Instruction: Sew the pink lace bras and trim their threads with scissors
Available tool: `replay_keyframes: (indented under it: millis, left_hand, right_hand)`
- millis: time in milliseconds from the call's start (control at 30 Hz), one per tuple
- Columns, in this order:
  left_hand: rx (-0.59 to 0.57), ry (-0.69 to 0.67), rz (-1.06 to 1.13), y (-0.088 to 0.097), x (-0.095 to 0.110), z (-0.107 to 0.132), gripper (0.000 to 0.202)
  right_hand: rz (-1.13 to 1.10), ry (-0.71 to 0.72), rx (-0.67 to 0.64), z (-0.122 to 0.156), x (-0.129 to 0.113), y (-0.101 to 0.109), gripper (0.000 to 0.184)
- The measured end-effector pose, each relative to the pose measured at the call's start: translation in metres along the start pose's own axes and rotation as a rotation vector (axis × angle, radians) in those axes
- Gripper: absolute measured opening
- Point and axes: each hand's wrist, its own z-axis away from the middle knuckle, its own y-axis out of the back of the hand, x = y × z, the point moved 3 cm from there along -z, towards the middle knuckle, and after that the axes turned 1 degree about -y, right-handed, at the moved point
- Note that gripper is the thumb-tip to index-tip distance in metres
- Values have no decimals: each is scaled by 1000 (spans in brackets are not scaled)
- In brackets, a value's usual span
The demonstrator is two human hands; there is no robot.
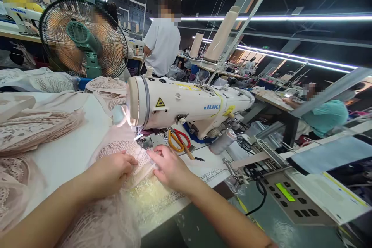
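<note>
A pale pink lace fabric piece (128, 151) lies on the white table (66, 155) in front of the needle of a white JUKI sewing machine (186, 104). My left hand (112, 170) rests on the lace with its fingers curled, pinching the fabric. My right hand (168, 164) lies beside it, its fingers pressed together on the lace edge close to the presser foot (139, 137). More lace drapes off the table's front edge toward me.
Stacks of lace pieces (31, 128) lie at the left. Orange and red scissors (178, 139) and a thread cone (222, 141) sit under the machine arm. A control panel (290, 197) is at the right. A fan (83, 38) and other workers are behind.
</note>
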Motion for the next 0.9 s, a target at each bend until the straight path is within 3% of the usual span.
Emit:
replay_keyframes:
  millis: [67,167,267,300,400,667,900]
  left_hand:
    - [16,18,-6,1,6,0,26]
    - [3,73,-91,2,13,0,17]
    - [-18,71,-178,0,17,-1,48]
    - [-27,60,-207,-2,17,-1,49]
    - [-38,54,-268,-8,15,-1,24]
    - [92,-12,-232,-14,2,-1,26]
    - [193,-125,-181,-12,5,-2,21]
  right_hand:
    - [81,86,-4,-4,-1,-2,40]
    - [162,185,101,-6,0,-6,19]
    - [185,278,197,-9,4,-12,15]
    - [177,312,213,-9,6,-14,15]
    - [133,389,232,-8,9,-20,11]
    - [167,381,198,-10,5,-26,6]
    - [294,339,121,-31,-1,-23,19]
